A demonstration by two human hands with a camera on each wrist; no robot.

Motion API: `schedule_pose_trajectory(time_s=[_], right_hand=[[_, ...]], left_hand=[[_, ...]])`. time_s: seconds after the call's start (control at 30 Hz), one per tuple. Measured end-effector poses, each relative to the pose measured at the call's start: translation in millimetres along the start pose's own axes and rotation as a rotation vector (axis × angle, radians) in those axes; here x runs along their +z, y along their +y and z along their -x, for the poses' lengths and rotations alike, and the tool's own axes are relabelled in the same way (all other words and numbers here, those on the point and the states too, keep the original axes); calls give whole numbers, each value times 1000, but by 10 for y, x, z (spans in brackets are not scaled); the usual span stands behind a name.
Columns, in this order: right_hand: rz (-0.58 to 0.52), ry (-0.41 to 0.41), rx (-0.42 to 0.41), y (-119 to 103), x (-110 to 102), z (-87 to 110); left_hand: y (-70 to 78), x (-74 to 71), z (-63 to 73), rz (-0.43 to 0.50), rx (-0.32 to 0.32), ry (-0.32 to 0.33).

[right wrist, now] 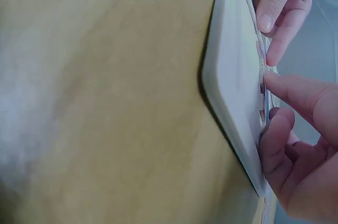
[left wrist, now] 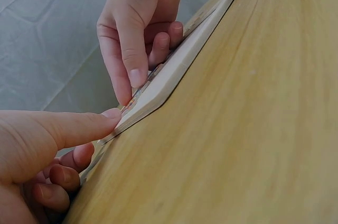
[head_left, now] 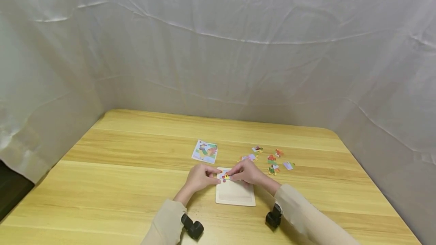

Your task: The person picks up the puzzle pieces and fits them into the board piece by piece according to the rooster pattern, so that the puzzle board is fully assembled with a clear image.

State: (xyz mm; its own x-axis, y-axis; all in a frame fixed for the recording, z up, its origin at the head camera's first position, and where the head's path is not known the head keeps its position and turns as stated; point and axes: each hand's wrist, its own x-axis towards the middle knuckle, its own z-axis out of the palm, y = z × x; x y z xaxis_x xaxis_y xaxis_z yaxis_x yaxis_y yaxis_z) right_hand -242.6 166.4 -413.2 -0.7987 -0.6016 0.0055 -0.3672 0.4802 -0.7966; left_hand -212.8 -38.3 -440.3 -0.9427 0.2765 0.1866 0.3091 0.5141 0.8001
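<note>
A pale square puzzle tray (head_left: pixel 235 196) lies on the table, with colourful puzzle pieces (head_left: pixel 223 176) at its upper left corner. My left hand (head_left: pixel 199 177) is at the tray's left edge. Its thumb and forefinger stand apart, their tips touching the rim beside the pieces; in the left wrist view the left thumb (left wrist: pixel 87 127) stretches straight to the tray's corner. From the right, my right hand (head_left: pixel 248 172) pinches a small puzzle piece between thumb and forefinger, low over that corner. The fingertips hide most of the piece. Its other fingers are curled in the right wrist view.
A printed picture card (head_left: pixel 205 151) lies behind the tray, to the left. Loose puzzle pieces, among them a lilac one (head_left: pixel 288 165) and an orange one (head_left: pixel 279 152), are scattered behind and right of the tray. Pale cloth (head_left: pixel 218 67) hangs around the wooden table (head_left: pixel 136 188).
</note>
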Motion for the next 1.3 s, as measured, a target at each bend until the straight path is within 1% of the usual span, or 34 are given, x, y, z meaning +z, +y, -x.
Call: schedule_pose_trajectory(time_s=[0.13, 0.2, 0.23, 0.33, 0.43, 0.5, 0.67, 0.77, 0.97, 1.1, 1.2, 1.23, 1.3], right_hand=[[-57, 1, 70, 20, -31, -1], [-91, 16, 99, 29, -54, 12], [-104, 28, 99, -4, -73, 31], [-124, 64, 108, 14, -130, 52], [-148, 97, 134, 30, -189, 70], [-152, 118, 160, 88, -217, 71], [-143, 159, 177, 135, -288, 117], [-157, 176, 191, 166, -337, 153], [-179, 196, 188, 278, -440, 226], [-170, 225, 193, 355, -502, 298], [-155, 258, 166, 408, -548, 352], [-141, 265, 139, 427, -563, 366], [-131, 286, 127, 459, -596, 385]], left_hand=[[0, 2, 0, 0, 0, -1], [-6, 4, 1, 0, -2, 0], [-8, 5, 0, 0, -4, 1], [-12, 3, 3, 9, -11, 1], [-11, 1, 6, 19, -15, 2], [-13, 1, 7, 22, -14, 4], [-15, 3, 7, 23, -12, 5], [-13, 4, 12, 26, -12, 3], [0, 12, 14, 34, -17, 1], [-3, 19, 9, 29, -15, -4], [-7, 19, 2, 26, -18, -5], [-8, 19, 2, 26, -20, -4], [-7, 15, 2, 26, -22, -2]])
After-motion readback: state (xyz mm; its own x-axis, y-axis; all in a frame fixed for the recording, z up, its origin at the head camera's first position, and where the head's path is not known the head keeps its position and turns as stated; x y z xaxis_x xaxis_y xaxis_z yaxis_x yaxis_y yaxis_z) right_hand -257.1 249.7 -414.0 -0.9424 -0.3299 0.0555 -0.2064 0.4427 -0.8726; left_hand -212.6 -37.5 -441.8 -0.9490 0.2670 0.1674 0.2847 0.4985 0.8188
